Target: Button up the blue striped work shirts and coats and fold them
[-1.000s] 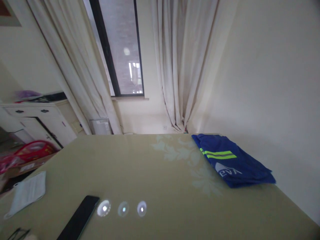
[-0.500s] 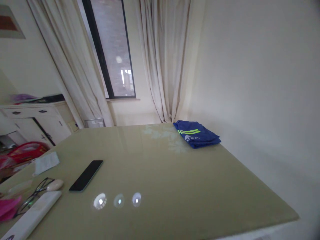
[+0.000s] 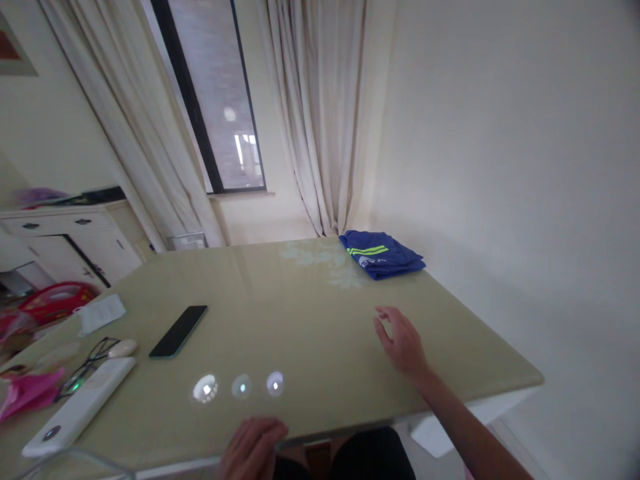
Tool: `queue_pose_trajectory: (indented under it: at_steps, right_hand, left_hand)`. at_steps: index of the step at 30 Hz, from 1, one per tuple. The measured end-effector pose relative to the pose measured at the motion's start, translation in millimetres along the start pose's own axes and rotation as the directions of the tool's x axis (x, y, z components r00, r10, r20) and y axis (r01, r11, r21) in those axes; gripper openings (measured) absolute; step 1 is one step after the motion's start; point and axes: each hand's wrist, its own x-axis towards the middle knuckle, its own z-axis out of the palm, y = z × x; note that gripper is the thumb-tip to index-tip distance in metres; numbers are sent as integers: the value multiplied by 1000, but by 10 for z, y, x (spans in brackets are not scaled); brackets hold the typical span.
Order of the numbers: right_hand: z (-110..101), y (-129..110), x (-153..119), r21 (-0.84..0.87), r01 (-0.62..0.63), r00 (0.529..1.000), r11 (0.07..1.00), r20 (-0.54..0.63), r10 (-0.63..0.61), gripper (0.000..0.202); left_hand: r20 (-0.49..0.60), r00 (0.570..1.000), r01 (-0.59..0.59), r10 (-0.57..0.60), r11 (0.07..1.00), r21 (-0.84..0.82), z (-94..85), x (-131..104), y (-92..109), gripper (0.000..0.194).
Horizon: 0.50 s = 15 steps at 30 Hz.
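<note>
My right hand (image 3: 400, 340) is over the right part of the table, its thumb and fingers apart and slightly curled, nothing between them. Beyond it, at the far right corner, lies a folded dark blue garment (image 3: 395, 259) with yellow-green stripes and white lettering; the hand does not touch it. My left hand (image 3: 254, 445) is at the table's near edge, a little blurred, with its fingers loosely stretched to the right. I see nothing held in it.
On the left of the greenish table (image 3: 300, 320) lie a black phone (image 3: 179, 332), a white power strip-like bar (image 3: 83, 407), glasses (image 3: 93, 363), a pale mouse-shaped object (image 3: 123, 348), a face mask (image 3: 103, 313) and a pink item (image 3: 33, 393). A wall borders the right side.
Both hands have come into view from below, the right reaching farther over the table. The view has tilted down a little, showing the near edge and my legs.
</note>
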Motion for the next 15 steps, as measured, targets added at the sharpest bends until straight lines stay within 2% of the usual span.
queue_pose_trajectory:
  at_steps: [1,2,3,5,8,10,12,15]
  right_hand:
    - [108,62,257,-25,-63,997,998,38,64,38]
    - [217,135,493,-64,-99,993,993,57,103,42]
    - [323,216,704,-116,-115,990,987,69,123,47]
    - [507,390,1052,-234,-154,980,960,91,180,58]
    - [708,632,1391,-377,-225,956,898,92,278,71]
    - [809,761,1512,-427,-258,941,867,94,326,76]
    - [899,859,1572,-452,-292,918,843,116,380,76]
    - [998,957,1611,-471,-329,887,818,143,439,52]
  left_hand:
    - [8,998,-66,66,997,-49,-6,274,11,28]
    - [3,998,-67,67,995,-78,-7,568,31,33]
    - [-23,999,-47,45,995,-86,-3,870,57,36]
    - [-11,1000,0,-1,998,-58,26,1446,114,41]
    - [66,995,79,-81,996,29,112,2101,150,37]
    - [91,985,139,-145,988,70,188,2353,124,35]
    - [79,976,196,-203,977,87,266,2474,65,36]
    - [44,975,218,-219,975,30,351,2511,-43,32]
